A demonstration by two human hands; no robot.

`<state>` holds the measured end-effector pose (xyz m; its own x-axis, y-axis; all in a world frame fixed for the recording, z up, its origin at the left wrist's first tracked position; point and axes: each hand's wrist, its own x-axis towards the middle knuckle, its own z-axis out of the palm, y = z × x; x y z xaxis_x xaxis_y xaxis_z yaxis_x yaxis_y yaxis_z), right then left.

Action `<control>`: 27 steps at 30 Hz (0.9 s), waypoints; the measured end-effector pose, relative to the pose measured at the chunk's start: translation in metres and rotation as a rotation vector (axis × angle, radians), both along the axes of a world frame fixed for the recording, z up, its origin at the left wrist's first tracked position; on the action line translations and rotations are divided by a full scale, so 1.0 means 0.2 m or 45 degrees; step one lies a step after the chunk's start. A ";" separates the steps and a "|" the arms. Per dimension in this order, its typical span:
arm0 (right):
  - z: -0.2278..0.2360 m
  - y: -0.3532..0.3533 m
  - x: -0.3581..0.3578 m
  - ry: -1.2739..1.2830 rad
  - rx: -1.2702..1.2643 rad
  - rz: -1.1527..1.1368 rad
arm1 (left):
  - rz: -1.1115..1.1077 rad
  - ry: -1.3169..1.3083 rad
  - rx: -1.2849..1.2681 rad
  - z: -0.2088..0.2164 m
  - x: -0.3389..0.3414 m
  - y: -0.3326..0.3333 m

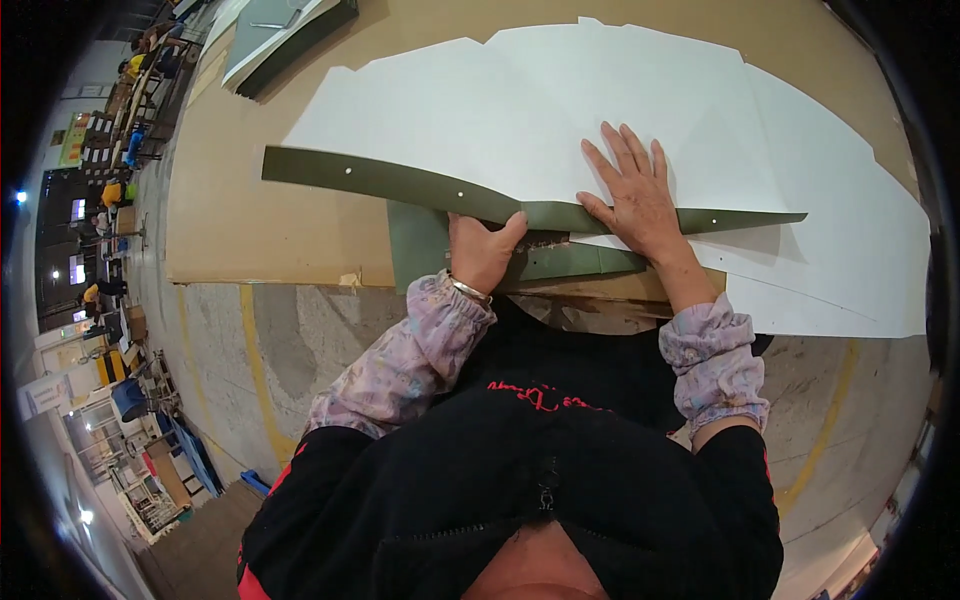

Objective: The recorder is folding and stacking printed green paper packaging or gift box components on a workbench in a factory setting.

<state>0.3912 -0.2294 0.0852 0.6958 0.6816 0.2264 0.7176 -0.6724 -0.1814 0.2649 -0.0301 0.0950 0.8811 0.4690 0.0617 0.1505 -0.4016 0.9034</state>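
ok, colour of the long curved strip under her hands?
Dark olive green strip, clearest in the head view.

Brown cardboard-topped table (260, 220), white paper sheets (560, 110), green fabric (420, 240), stacked boards (285, 35) at far edge

A green rectangular sign (72, 140) hangs on the far left wall; below it glow small bright screens (77, 270); a white placard (45, 395) stands lower left.

Olive-green strip (420, 187), white sheet (520, 110) — brown cardboard (240, 220), floral sleeves (420, 350).
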 end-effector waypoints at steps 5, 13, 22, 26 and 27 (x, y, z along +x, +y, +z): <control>0.05 0.00 -0.01 -0.044 0.215 0.071 | -0.123 0.124 0.522 -0.10 -0.04 -0.01; 0.12 -0.02 -0.51 0.297 0.932 -0.168 | -0.531 0.039 1.384 0.02 0.09 -0.12; 0.04 -0.07 -0.36 1.838 2.289 -0.557 | -1.060 0.436 0.916 0.03 0.41 -0.05; 0.04 -0.07 -0.35 1.866 2.262 -0.583 | -0.613 0.183 1.220 -0.06 0.82 -0.04; 0.04 -0.08 -0.36 1.844 2.249 -0.585 | -0.480 0.212 1.224 -0.05 0.94 -0.03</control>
